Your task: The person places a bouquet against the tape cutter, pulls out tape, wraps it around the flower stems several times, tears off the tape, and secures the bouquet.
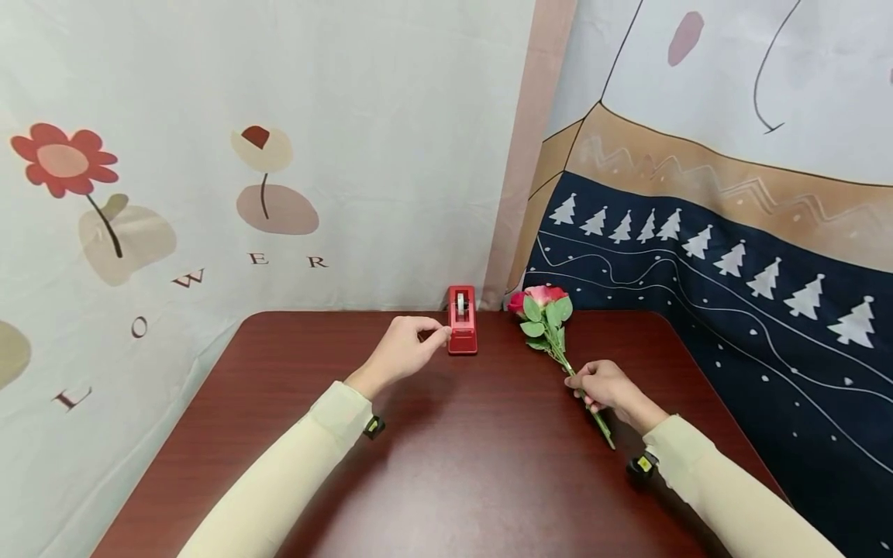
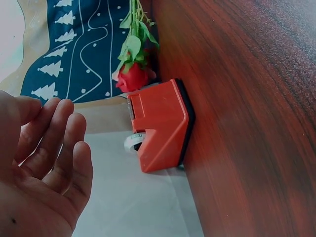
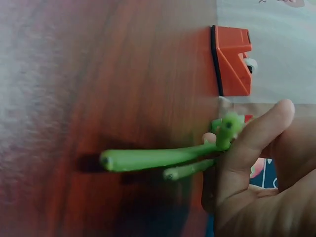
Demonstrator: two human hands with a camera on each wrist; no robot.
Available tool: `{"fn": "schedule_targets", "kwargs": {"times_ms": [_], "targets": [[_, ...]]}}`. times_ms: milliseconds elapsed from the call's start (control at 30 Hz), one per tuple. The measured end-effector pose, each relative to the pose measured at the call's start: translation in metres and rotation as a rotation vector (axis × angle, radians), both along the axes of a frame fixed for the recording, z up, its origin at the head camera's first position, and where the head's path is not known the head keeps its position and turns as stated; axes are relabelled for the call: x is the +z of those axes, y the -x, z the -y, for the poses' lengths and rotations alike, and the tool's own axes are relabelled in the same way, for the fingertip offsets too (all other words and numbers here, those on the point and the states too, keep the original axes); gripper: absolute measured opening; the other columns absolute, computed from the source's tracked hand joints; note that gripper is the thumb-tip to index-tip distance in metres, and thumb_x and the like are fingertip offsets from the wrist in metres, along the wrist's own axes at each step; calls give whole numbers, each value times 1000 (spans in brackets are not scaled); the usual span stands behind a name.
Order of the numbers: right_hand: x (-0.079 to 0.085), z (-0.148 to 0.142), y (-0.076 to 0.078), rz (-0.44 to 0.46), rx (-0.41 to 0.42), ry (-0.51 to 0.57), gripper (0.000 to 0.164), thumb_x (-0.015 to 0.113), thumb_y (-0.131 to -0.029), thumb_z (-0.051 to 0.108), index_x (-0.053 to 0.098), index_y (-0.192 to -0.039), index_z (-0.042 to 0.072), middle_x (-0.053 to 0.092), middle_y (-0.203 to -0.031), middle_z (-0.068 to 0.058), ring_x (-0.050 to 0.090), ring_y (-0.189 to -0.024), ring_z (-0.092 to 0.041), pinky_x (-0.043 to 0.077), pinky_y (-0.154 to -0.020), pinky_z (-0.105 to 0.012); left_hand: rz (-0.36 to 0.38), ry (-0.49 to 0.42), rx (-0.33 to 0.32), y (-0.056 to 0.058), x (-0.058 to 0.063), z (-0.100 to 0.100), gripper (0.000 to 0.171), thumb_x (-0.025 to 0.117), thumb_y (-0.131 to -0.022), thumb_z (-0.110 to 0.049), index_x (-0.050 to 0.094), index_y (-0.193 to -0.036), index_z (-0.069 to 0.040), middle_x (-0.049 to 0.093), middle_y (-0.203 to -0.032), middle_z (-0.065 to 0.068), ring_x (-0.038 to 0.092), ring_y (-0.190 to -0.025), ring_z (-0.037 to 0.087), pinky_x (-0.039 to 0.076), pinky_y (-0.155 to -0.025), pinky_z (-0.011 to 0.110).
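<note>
My right hand [image 1: 605,385] pinches the green stems [image 3: 158,158] of a small bunch of roses [image 1: 546,297]. Red and pink blooms point to the back of the table, and the cut stem ends come out on my side of the hand. In the head view my left hand [image 1: 408,346] is raised beside a red tape dispenser [image 1: 462,329], its thumb and index tips close to the dispenser's left side. The left wrist view shows those fingers [image 2: 64,143] loosely bent, with nothing visible in them. A small tape roll [image 2: 134,142] sits in the dispenser.
The dark red-brown wooden table [image 1: 502,480] ends at the back against a pale flower-printed curtain [image 1: 391,155]. To the right hangs a navy cloth [image 1: 628,263] with white trees. The dispenser stands near the back edge, left of the roses.
</note>
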State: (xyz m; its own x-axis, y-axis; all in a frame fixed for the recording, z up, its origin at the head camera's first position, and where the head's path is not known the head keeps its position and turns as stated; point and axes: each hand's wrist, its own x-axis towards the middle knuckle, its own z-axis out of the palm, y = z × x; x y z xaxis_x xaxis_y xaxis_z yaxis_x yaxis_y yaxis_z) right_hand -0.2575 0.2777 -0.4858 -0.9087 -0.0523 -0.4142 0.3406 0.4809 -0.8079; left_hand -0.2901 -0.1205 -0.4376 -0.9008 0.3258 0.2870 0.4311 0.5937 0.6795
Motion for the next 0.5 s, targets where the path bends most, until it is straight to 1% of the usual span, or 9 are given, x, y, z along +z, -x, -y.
{"fn": "schedule_targets", "kwargs": {"times_ms": [167, 267, 400, 500], "targets": [[-1, -1, -3, 14, -18, 28, 20, 70, -106, 17, 61, -107, -1, 66, -82, -5, 51, -55, -9, 52, -55, -23, 4, -2, -1, 0, -1, -2, 22, 69, -109, -37, 85, -98, -28, 81, -90, -10, 69, -85, 14, 57, -79, 36], [0, -2, -2, -2, -41, 20, 23, 72, -106, 20, 61, -109, -1, 61, -75, -3, 51, -54, -9, 52, -54, -22, 0, -4, 4, 0, -1, -4, 22, 69, -109, -36, 86, -97, -28, 81, -89, -10, 69, -85, 14, 57, -79, 36], [1, -2, 0, -28, -44, -16, 27, 73, -106, 25, 62, -108, 1, 52, -62, 1, 50, -53, -9, 50, -53, -22, -3, -6, 6, 0, -1, -5, 22, 69, -109, -36, 85, -96, -28, 80, -86, -10, 67, -83, 14, 56, -78, 35], [-1, -2, 2, -35, -29, -48, 26, 74, -105, 25, 63, -108, 1, 52, -60, 2, 51, -52, -9, 49, -52, -22, -4, -1, 2, 0, -1, -6, 23, 68, -109, -36, 85, -95, -28, 79, -86, -11, 66, -82, 15, 55, -79, 35]]}}
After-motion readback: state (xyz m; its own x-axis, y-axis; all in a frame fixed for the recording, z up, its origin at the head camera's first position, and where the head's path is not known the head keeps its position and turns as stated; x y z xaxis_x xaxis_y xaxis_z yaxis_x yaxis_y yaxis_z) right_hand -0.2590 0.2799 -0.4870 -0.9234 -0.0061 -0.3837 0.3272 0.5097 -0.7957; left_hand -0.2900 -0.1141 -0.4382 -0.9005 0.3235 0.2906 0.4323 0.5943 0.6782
